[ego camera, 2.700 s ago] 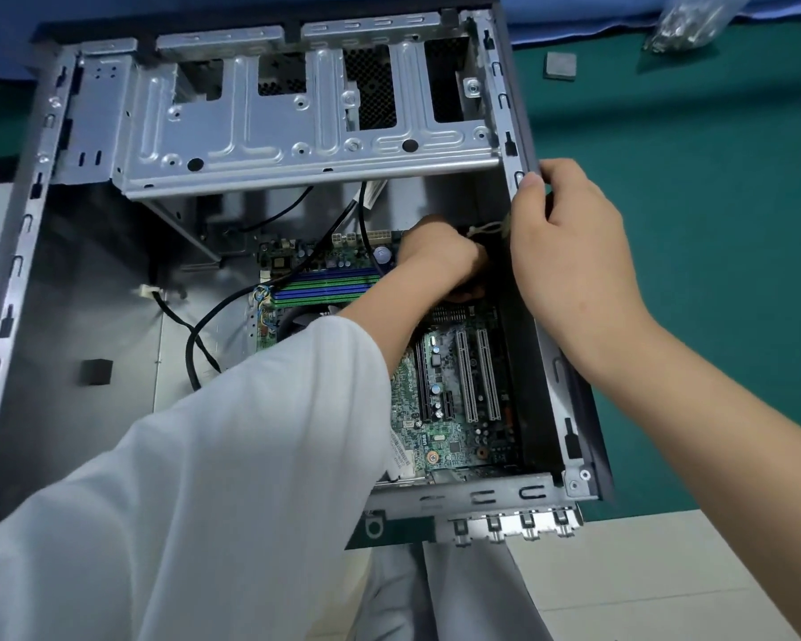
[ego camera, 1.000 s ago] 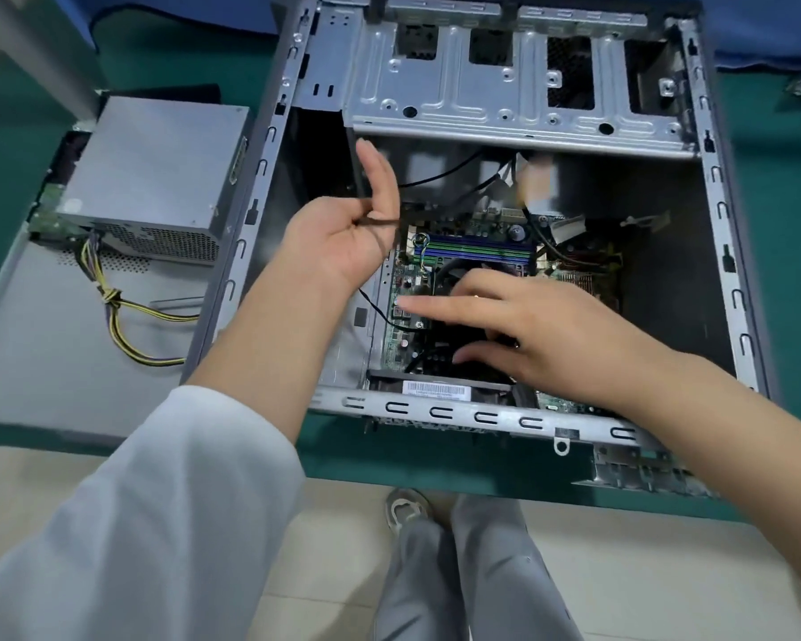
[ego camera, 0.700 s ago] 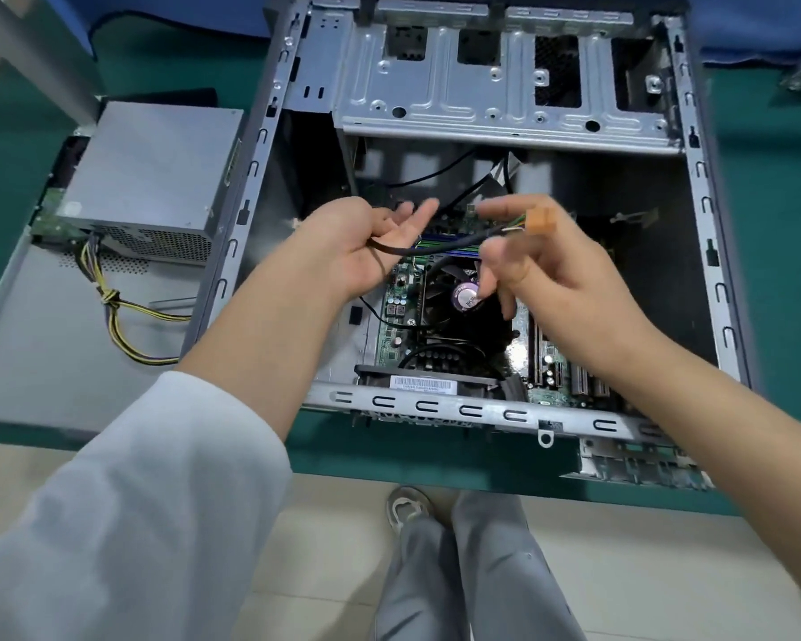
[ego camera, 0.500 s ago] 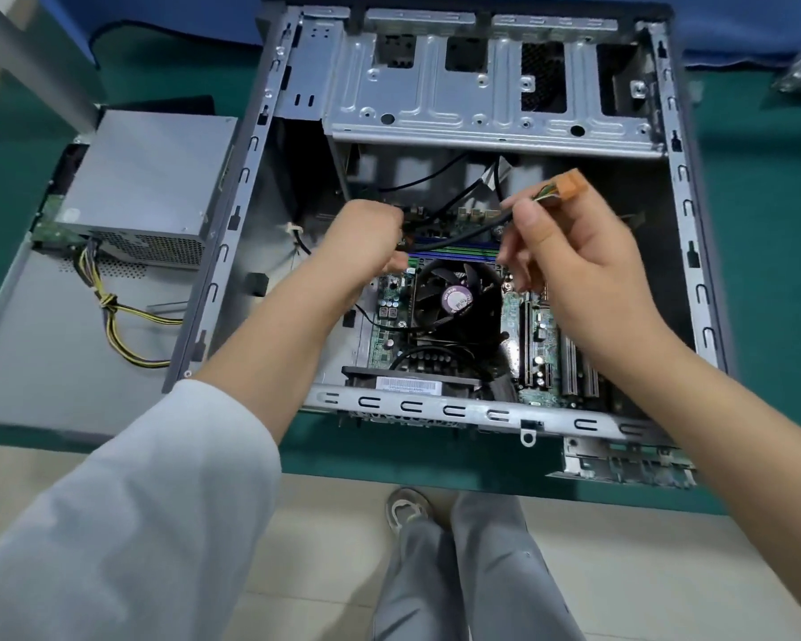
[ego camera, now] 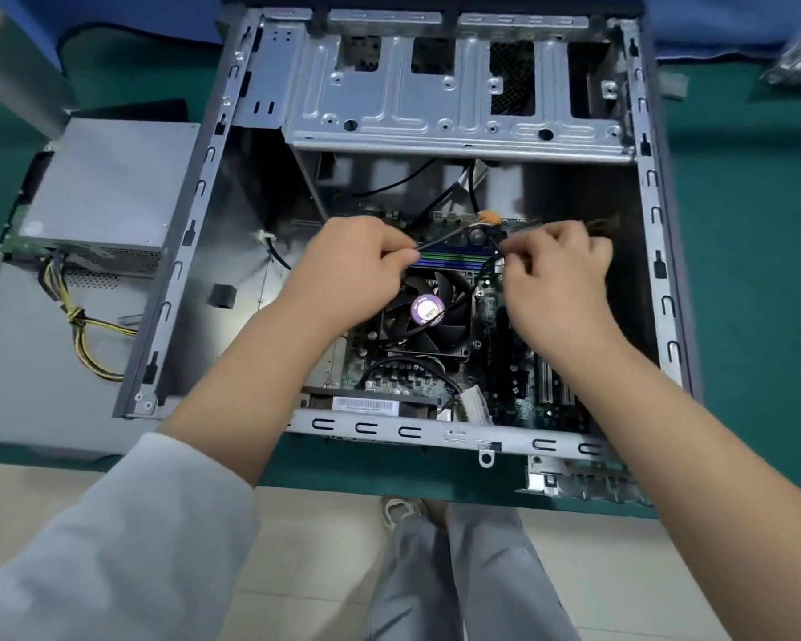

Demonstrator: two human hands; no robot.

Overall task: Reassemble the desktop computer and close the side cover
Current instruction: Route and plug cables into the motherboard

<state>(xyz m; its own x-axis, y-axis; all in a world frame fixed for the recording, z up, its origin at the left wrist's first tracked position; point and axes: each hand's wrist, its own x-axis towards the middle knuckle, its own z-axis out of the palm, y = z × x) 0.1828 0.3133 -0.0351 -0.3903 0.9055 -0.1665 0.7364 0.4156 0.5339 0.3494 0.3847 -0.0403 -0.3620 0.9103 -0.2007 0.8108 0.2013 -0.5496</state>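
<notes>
The open computer case lies on its side on the green table, its motherboard and black CPU fan exposed. My left hand pinches a thin black cable above the memory slots. My right hand pinches the same cable bundle further right, fingers curled. An orange connector sits just beyond the hands, near the board's far edge. The silver drive cage spans the top of the case.
The grey power supply with yellow and black wires rests on the removed side cover at the left. A clear bag lies at the far right. My legs and a shoe show below the table's edge.
Both hands have dropped lower over the memory slots with the cable. The orange connector has left my right fingers and now sits near the board's far edge.
</notes>
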